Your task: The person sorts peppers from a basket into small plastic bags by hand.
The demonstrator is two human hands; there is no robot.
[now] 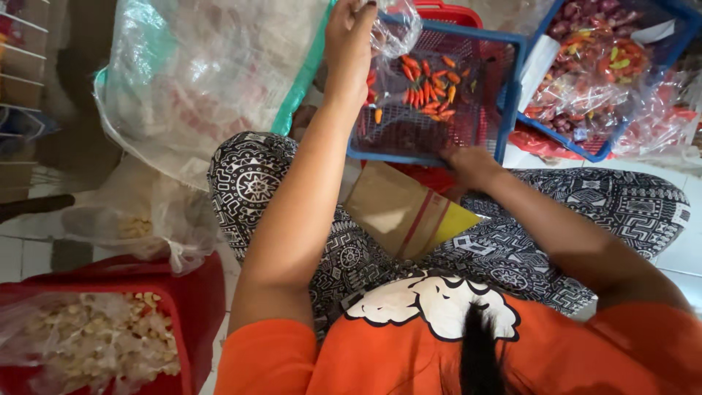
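brown cardboard box (398, 208) on lap, clear bagged chillies (585, 91) in blue basket (658, 33)

You had soft, even daylight with only faint shadows. Glare whitened the clear plastic sack (197, 66) and the white floor tiles (684, 252); edges bowed outward, and your raised left hand (349, 44) blurred slightly.

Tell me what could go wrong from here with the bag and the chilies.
1. The left hand pinches the clear bag only at its top above the blue basket; if the grip slips, it may drop and spill.
2. The chilies lie close to the basket's far side; tilting could roll them into a heap or out.
3. The right hand holds the near rim alone, and the basket rests partly on the lap, so it may tip.
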